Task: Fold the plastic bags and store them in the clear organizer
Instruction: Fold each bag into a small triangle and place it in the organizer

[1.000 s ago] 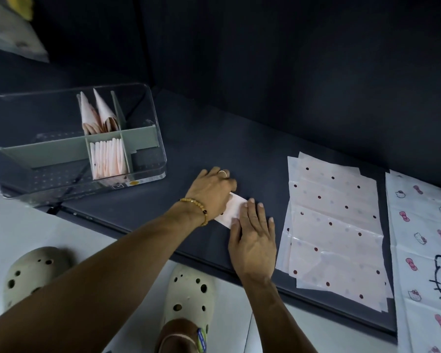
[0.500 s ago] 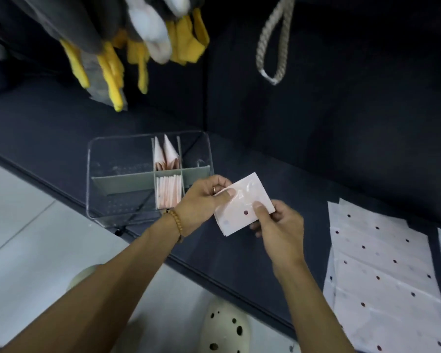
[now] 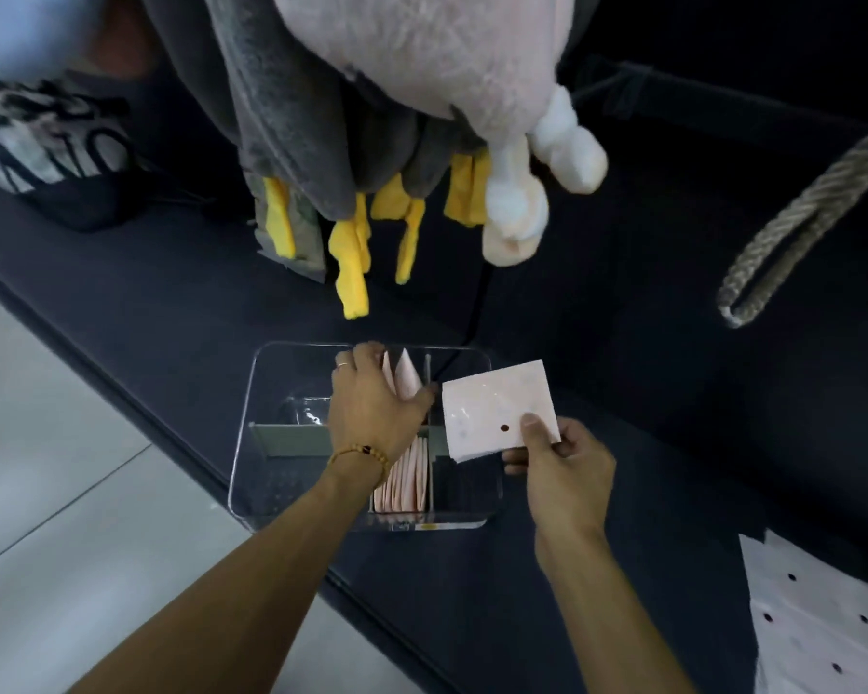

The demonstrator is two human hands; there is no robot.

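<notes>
While pinched, folded bag white, dotted

Looks like a home, likely a bedroom or closet corner: plush toys hanging overhead, a printed dark bag on the dark bench, a rope loop, pale floor tiles.

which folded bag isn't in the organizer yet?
The square dotted folded bag pinched in the right hand, held over the clear organizer. The other folded bags stand inside its middle compartments, where the left hand reaches.
</notes>
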